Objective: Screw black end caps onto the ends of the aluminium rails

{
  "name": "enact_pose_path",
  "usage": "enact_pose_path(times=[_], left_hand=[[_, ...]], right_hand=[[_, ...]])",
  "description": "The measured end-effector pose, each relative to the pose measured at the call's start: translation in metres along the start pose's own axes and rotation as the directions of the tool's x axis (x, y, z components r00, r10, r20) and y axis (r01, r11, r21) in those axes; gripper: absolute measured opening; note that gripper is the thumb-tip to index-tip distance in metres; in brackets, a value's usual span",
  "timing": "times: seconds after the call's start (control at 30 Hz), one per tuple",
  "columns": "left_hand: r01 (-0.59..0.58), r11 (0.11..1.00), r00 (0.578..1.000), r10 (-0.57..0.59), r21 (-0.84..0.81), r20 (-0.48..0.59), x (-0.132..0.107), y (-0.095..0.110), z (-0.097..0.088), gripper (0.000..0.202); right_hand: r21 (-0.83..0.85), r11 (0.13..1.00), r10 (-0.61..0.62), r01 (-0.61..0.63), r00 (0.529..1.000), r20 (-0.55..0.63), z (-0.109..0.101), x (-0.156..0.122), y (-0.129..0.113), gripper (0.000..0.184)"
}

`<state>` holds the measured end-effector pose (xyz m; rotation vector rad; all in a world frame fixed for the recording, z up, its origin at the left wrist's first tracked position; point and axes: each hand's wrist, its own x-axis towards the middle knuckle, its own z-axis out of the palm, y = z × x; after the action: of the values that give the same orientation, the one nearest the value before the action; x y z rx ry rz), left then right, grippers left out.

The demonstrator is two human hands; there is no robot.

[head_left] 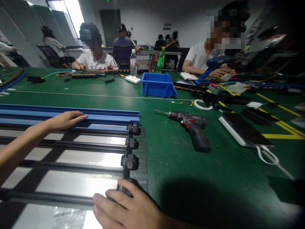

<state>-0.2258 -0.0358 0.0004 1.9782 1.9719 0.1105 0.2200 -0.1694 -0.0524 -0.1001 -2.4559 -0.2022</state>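
My left hand (66, 120) lies flat with fingers stretched out on the blue rail (105, 115) at the far side of a long metal frame (78, 159). The frame has black bars, shiny silver panels and several black round knobs (130, 161) along its right end. My right hand (126, 208) rests at the near right corner of the frame, fingers curled over the nearest black knob and bar. A black and red cordless drill (193, 125) lies on the green table (166, 165) to the right of the frame, untouched.
A blue plastic bin (157, 85) stands behind the drill. A black and white flat device (240, 129) with a white cable lies at right. Bottles (133, 63), cables and parts cover the far table, where several other people sit working.
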Motion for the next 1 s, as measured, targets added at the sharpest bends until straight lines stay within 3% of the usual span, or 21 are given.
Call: enact_pose_path(times=[0.43,0.8,0.9,0.97,1.0], left_hand=[[-0.004,1.000,0.999,0.004,-0.004,-0.054,-0.024,0.010,0.009,0.062],[0.016,1.000,0.994,-0.014,0.018,-0.108,-0.027,0.008,0.012,0.072],[0.006,0.991,0.976,0.023,0.133,-0.215,-0.054,-0.003,-0.003,0.075],[0.082,0.981,0.943,-0.018,0.178,-0.333,-0.087,-0.009,-0.022,0.082],[0.151,0.963,0.904,-0.045,0.221,-0.425,-0.105,-0.010,-0.032,0.078]], right_hand=[[0.032,0.999,0.029,-0.028,0.999,-0.030,-0.006,-0.004,-0.029,0.036],[0.040,0.999,0.031,-0.031,1.000,0.003,-0.008,-0.004,-0.030,0.039],[0.024,0.999,0.022,-0.023,0.999,0.037,-0.012,-0.003,-0.030,0.041],[0.008,1.000,0.002,-0.003,0.999,0.044,-0.016,-0.006,-0.028,0.042],[0.005,1.000,-0.006,0.006,0.999,0.037,-0.019,-0.009,-0.026,0.042]])
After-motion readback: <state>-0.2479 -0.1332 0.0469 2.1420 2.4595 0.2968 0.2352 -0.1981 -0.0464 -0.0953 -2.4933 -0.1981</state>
